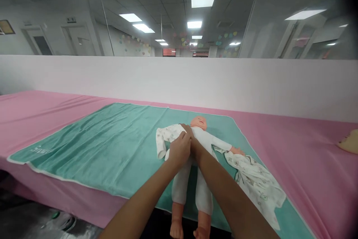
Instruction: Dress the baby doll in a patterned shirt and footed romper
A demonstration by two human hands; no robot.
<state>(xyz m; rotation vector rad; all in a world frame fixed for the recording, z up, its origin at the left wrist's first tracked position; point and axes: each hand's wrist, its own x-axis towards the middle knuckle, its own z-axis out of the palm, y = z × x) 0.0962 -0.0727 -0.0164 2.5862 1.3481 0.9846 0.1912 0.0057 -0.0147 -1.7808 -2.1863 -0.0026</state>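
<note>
A baby doll [205, 140] in a white undersuit lies on its back on a green towel [123, 145], head away from me and bare feet at the near edge. My left hand [180, 149] is closed at the doll's shoulder, on the left in view, pinching a white patterned baby top [169, 133]. My right hand [190, 140] reaches across the doll's chest beside it, its bent fingers on the same cloth and partly hidden by my left hand. The top's sleeve bends down at the left. More white patterned clothing [257, 179] lies crumpled by the doll's other hand.
The towel lies over a pink cloth [304, 145] covering the table. A low white wall [167, 78] runs along the back, with a large glass pane or mirror above. A beige object [349, 142] rests at the far right. A shoe [65, 221] shows on the floor at lower left.
</note>
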